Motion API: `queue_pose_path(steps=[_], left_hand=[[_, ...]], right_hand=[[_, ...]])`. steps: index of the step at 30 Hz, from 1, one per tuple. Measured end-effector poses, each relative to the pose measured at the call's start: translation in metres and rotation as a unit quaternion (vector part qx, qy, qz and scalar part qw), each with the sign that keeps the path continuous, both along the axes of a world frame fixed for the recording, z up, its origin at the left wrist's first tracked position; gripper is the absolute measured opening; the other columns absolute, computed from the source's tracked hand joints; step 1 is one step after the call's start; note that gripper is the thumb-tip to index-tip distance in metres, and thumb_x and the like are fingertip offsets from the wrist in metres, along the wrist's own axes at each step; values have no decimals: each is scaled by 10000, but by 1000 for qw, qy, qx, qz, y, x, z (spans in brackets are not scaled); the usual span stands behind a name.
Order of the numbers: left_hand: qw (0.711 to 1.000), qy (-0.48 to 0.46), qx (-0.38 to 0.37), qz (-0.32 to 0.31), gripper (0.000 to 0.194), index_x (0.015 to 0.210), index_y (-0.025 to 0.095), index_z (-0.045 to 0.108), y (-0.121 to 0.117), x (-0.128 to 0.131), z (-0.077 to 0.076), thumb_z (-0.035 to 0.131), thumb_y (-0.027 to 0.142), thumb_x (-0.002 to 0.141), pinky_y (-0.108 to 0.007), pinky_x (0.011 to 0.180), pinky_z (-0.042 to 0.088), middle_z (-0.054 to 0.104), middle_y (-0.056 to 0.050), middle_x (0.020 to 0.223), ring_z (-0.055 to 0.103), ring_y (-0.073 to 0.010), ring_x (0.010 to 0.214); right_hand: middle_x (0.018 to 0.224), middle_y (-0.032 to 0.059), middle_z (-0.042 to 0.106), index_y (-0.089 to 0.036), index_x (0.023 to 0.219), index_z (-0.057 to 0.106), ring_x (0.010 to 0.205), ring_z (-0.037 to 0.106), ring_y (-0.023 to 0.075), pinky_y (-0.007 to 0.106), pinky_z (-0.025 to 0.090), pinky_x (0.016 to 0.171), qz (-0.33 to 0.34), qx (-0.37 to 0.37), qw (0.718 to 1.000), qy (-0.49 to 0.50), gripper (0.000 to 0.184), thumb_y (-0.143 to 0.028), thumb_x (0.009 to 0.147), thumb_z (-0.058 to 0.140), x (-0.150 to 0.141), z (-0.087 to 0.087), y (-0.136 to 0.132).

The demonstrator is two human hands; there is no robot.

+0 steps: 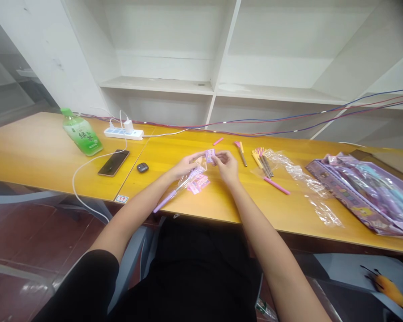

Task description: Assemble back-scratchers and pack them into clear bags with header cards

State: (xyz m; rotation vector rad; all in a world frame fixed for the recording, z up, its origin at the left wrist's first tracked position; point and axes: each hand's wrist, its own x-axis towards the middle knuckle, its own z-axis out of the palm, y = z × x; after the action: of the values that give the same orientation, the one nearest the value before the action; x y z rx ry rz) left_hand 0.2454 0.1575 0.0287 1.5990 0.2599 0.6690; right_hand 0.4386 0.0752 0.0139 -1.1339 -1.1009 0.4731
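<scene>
My left hand (pixel 185 166) is closed at the end of a clear plastic wrapper (pixel 182 181). A slim purple pen-like stick (pixel 166 200) slants out from under this hand toward the table's front edge, lying in or against the wrapper; which one I cannot tell. Between thumb and fingers, my right hand (pixel 227 166) pinches a small pink-and-purple printed card (pixel 210 155). The left fingertips come close to that card. Several similar pink cards (pixel 199 183) lie in a loose pile on the table just below both hands.
Right of my hands lie several hand-topped pens (pixel 263 163), a pink stick (pixel 277 185), crumpled clear wrappers (pixel 304 179) and a purple box (pixel 349 201) of packaged items. Leftward are a black case (pixel 142 167), a phone (pixel 114 163), a green bottle (pixel 82 133) and a power strip (pixel 122 133).
</scene>
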Motion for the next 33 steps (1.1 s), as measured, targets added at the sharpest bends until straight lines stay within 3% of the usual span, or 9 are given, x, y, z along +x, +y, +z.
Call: queue_pose_path(steps=[3,8,17,29,33], left_hand=[[1000,16,19,13,737,1476,219,630,0,-1,0,648,119,746,-345,1005,553,648,-104,1481,689,-239,1176],[996,65,26,47,791,1493,201,616,1,-1,0,635,87,711,-318,867,571,766,-97,1194,718,-212,988],[995,-40,-89,-10,648,1383,158,697,-4,1,1,794,185,743,-439,1053,532,700,-187,1390,692,-330,1258],[988,-56,-141,-38,554,1284,154,753,-4,1,-1,779,205,733,-453,1088,485,745,-178,1316,720,-321,1208],[983,-63,-165,-47,546,1259,160,764,-3,1,-1,797,213,716,-450,1082,482,748,-173,1309,728,-305,1178]], right_hand=[[820,14,715,-245,950,594,677,680,178,352,606,672,-6,7,1000,7,411,-546,797,828,1,0,1],[860,24,729,-244,963,606,726,710,191,364,616,714,-11,23,1000,13,403,-520,786,841,0,0,0],[907,49,748,-231,901,640,846,707,209,371,587,810,-81,10,994,-75,352,-536,817,796,1,2,-3],[857,44,745,-226,858,656,791,680,205,345,526,733,-130,14,988,-86,286,-463,807,807,0,6,-6],[854,45,747,-230,848,641,774,671,207,353,523,735,-118,0,987,-108,299,-481,812,799,0,7,-7]])
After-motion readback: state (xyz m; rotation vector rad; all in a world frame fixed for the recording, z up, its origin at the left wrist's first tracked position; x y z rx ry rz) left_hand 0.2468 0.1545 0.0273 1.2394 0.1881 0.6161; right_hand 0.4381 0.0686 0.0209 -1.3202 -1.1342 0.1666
